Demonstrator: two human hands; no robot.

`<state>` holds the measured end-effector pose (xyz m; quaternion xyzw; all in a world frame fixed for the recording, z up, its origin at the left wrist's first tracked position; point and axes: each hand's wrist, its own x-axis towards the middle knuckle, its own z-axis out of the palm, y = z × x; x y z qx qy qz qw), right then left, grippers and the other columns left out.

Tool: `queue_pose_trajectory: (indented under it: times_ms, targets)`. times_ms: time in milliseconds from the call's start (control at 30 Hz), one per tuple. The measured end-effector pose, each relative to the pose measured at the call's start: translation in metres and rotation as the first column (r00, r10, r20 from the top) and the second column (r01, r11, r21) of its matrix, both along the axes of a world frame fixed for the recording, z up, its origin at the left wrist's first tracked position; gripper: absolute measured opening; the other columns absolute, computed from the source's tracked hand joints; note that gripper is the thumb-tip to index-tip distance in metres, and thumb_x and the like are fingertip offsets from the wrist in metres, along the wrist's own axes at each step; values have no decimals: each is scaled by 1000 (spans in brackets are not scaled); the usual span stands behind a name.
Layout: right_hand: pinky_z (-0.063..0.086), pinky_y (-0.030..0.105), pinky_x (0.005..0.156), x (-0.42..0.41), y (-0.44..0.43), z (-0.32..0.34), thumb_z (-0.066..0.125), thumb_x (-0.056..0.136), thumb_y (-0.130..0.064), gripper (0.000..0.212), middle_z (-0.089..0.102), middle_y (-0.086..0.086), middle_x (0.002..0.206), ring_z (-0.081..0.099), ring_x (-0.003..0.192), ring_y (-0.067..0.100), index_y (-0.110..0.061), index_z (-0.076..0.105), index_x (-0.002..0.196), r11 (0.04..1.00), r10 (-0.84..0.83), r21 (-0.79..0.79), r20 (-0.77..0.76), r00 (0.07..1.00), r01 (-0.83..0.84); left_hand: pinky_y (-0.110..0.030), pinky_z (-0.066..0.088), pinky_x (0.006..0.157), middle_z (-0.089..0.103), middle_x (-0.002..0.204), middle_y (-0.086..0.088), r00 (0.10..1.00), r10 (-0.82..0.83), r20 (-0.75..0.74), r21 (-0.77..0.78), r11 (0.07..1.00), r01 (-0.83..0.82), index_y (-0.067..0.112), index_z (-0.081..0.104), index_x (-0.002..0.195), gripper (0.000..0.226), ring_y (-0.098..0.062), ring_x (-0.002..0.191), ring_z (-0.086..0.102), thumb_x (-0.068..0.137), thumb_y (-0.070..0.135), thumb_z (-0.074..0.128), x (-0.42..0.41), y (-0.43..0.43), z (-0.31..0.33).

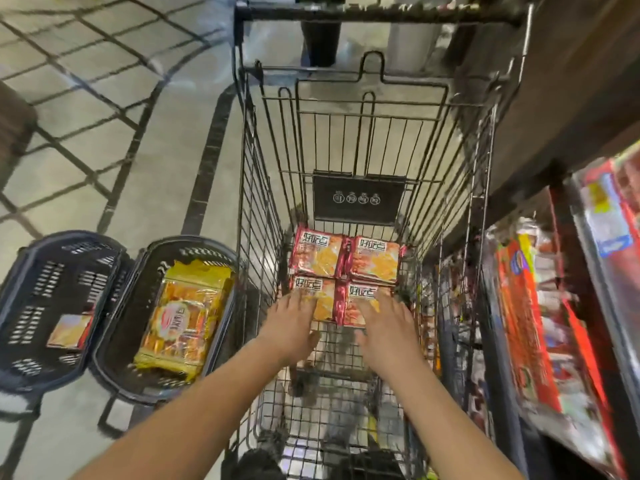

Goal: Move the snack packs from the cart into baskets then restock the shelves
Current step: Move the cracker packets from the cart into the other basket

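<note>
Several red-and-orange snack packs point(346, 268) lie in a block on the floor of the wire shopping cart point(256, 202). My left hand point(292, 322) reaches into the cart with straight fingers on the near left pack. My right hand point(384, 322) lies flat on the near right pack point(349, 308). Neither hand grips anything. Left of the cart, two dark baskets stand on the floor: the nearer one point(114, 327) holds a yellow-orange snack pack point(183, 317), the farther left one point(20, 299) holds a small orange pack point(69, 331).
Shelves point(554, 306) packed with red and colourful goods run along the right side, close to the cart. Tiled floor point(121, 116) stretches out to the left. A dark stand point(322, 39) is beyond the cart's far end.
</note>
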<state>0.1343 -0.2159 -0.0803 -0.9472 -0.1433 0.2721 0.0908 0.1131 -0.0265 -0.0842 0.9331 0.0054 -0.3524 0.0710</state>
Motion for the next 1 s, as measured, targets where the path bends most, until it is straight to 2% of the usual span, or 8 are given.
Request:
queue_pose_trajectory:
  times_ms: [200,267,400,533,600,700,867,1000]
  targets:
    - [14,48,125,20,-16,-67,43,104,-38,56,19,8,166,17,152,29,-37,26,158,998,-65,20,-73,995,66,-52,27,124,18,168,-15,971,227,-70,-59,971,-231,14,16,162,76,-37,153,23,104,50,48,35,-3,-62]
    - [15,48,125,24,-19,-87,44,104,-41,56,19,7,166,18,152,29,-35,29,157,996,-85,11,-117,990,86,-50,28,123,25,163,-18,917,378,-130,-109,913,-392,8,21,160,73,-37,150,28,104,46,51,46,-4,-82]
    - [26,48,122,28,-25,-119,49,101,-39,53,33,6,159,32,145,29,-29,40,152,993,-120,-9,-112,986,119,-45,32,118,40,150,-17,736,654,-174,-130,726,-676,3,32,153,68,-36,143,38,102,39,59,56,3,-132]
    - [36,45,115,32,-28,-139,55,97,-40,55,41,5,148,42,136,29,-25,45,149,976,-210,26,-144,967,216,-44,34,114,37,148,-14,669,723,-174,-88,665,-741,13,37,153,72,-32,137,36,97,54,58,60,15,-182]
    - [41,37,108,38,-28,-145,59,97,-37,56,41,5,146,47,130,26,-22,44,149,925,-341,99,-210,916,367,-41,35,111,41,140,-12,646,744,-170,-63,646,-761,14,40,151,71,-30,132,37,97,57,56,61,18,-198]
    - [43,27,93,51,-27,-157,63,97,-28,54,43,8,141,56,118,25,-17,45,148,797,-520,176,-288,804,578,-40,34,113,40,141,-13,615,778,-129,-51,614,-788,8,38,149,69,-30,134,38,98,50,58,59,17,-208]
    - [49,38,93,59,-27,-189,66,94,-29,62,46,15,140,56,119,35,-14,40,148,679,-677,55,-339,654,732,-40,34,115,44,144,-14,561,821,-103,-64,558,-828,7,38,148,69,-31,137,39,98,48,61,57,19,-216]
    - [49,37,89,64,-28,-209,70,92,-36,66,57,7,132,59,118,34,-12,38,145,569,-720,-2,-484,498,822,-41,44,111,57,129,-2,403,898,-176,-108,389,-915,14,45,136,64,-25,125,53,88,42,77,56,23,-215]
